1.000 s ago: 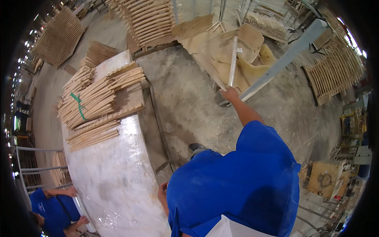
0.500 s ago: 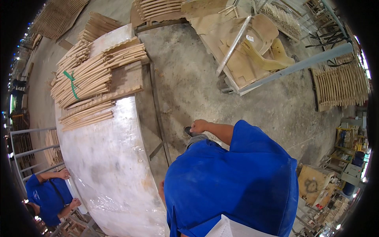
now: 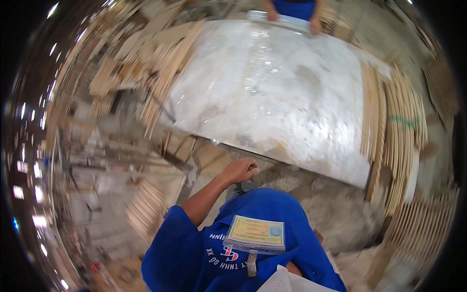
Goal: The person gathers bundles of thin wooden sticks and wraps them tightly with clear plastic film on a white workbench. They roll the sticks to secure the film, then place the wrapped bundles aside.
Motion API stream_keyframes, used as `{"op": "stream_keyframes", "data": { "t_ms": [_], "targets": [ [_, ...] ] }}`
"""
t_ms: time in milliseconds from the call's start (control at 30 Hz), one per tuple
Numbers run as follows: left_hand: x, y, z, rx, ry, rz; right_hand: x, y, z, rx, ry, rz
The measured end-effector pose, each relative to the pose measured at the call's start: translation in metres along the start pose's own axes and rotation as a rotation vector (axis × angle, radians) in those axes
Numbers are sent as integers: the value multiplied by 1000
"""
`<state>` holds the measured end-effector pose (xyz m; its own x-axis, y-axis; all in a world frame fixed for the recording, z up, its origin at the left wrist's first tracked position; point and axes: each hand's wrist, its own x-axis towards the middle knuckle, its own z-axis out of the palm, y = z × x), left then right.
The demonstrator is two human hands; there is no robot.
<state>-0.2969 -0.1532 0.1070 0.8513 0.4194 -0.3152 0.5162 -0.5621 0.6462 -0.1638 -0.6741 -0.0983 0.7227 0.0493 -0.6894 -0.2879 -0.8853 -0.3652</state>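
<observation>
My left hand (image 3: 242, 170) hangs in front of my body, close to the near edge of the table. Its fingers are curled in and nothing shows in them. Of my right hand (image 3: 318, 236) only a sliver of skin shows beside my blue shirt, so its fingers are hidden. The nearest thing is the table (image 3: 228, 112), its top covered in clear, shiny plastic film. At its far side a co-worker's hands (image 3: 315, 26) rest on a long roll of clear film (image 3: 279, 20).
Thin wooden sticks (image 3: 401, 131), some tied with green string, lie at the table's right end. More long wooden strips (image 3: 170, 73) stand at its left end. A stack of slats (image 3: 423, 228) is at the right, and blurred racks and wood fill the left.
My view has swung round to the left, so the table now lies straight ahead with the co-worker opposite. My left hand has come into sight; my right hand is now mostly hidden.
</observation>
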Motion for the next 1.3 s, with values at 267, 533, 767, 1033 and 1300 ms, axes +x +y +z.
{"op": "stream_keyframes", "data": {
  "t_ms": [267, 533, 767, 1033, 1300],
  "targets": [
    [-73, -126, -41, -337, 459, -450, 56, -171, -151, 460, 538, -371],
    [-31, -289, -259, -199, 1076, -472, 28, -407, -96, 633, 363, -593],
    [51, -409, -373, 233, 1059, -373, -45, -582, 136, 443, -294, -483],
    [122, -463, -421, 172, 456, -842, -119, -824, 342, 293, -904, -508],
    [116, -490, -424, 5, 394, -679, -129, -936, 523, 551, -984, -193]
  ]
}}
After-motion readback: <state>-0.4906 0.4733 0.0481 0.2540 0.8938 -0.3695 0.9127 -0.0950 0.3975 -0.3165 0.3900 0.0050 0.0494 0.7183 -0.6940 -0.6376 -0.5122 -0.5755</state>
